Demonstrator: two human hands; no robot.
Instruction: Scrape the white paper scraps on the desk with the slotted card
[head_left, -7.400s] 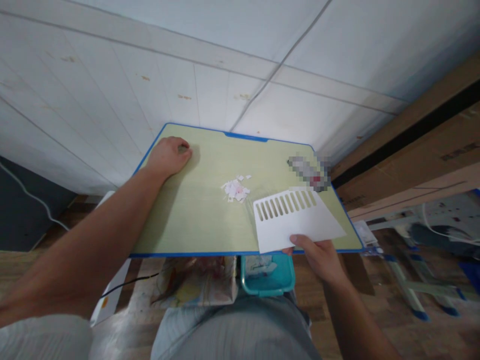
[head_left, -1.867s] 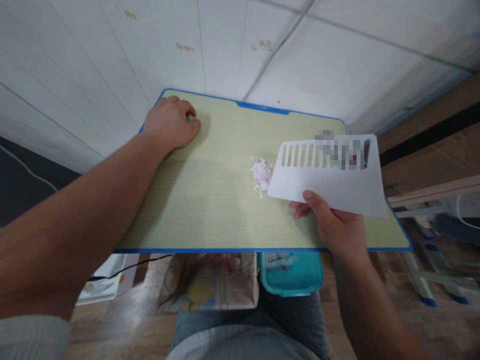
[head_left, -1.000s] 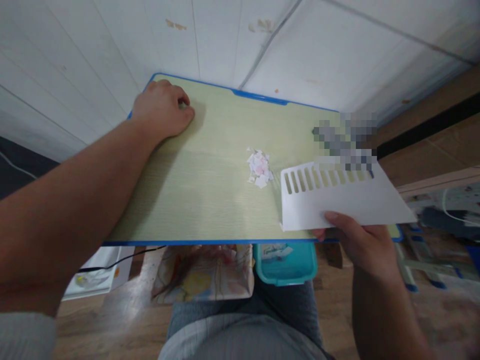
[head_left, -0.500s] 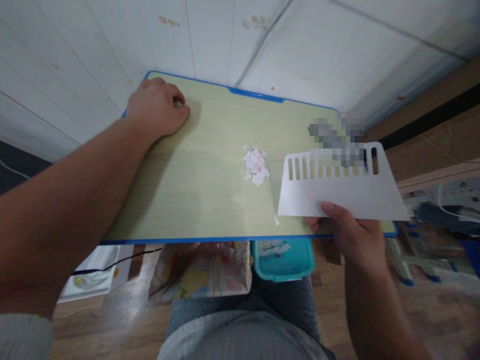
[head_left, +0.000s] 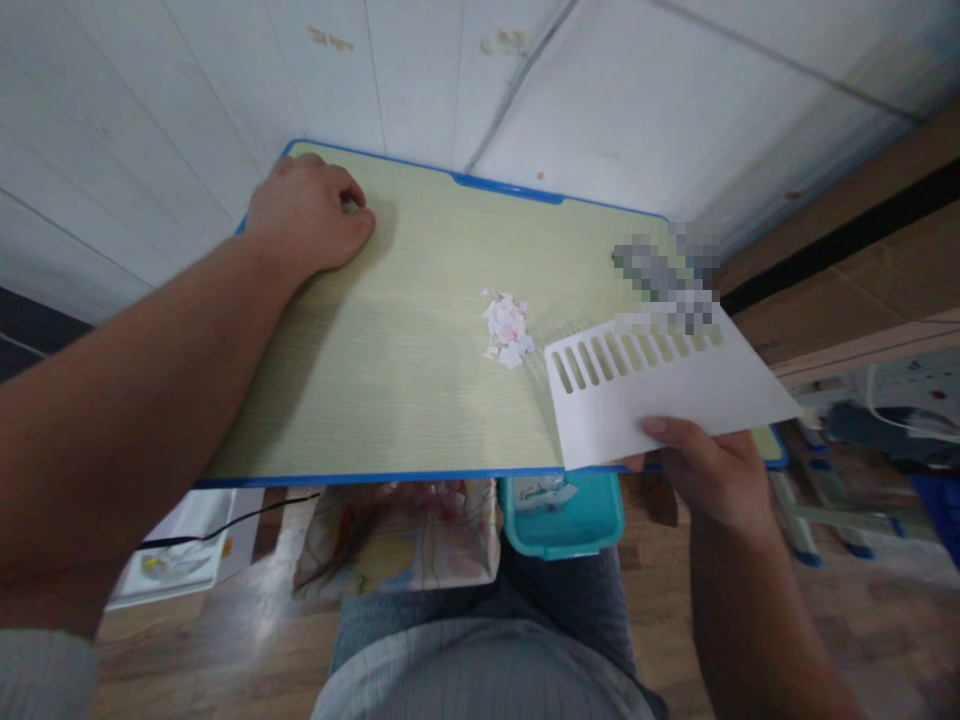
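Observation:
My right hand [head_left: 709,470] grips a thin white sheet with a row of slots [head_left: 637,410], thumb on top and fingers beneath. The sheet is tilted over the near right part of the table [head_left: 390,400], its left end lowest. To its left lies a small pile of paper scraps [head_left: 508,330], white with some pink. My left hand [head_left: 307,210] rests at the table's far left corner with its fingers curled. The fingertips are hidden, so I cannot tell what, if anything, is inside them.
A pixelated patch [head_left: 652,270] covers something on the far right of the table. White panelled wall [head_left: 420,70] stands behind. Below the front edge are a turquoise bin [head_left: 577,530] and a patterned bag [head_left: 397,550]. Cardboard [head_left: 862,260] stands at the right.
The slotted sheet has turned in my right hand; its left end dropped toward the table's front edge. A loose scrap near that edge is no longer visible. My left hand stays put.

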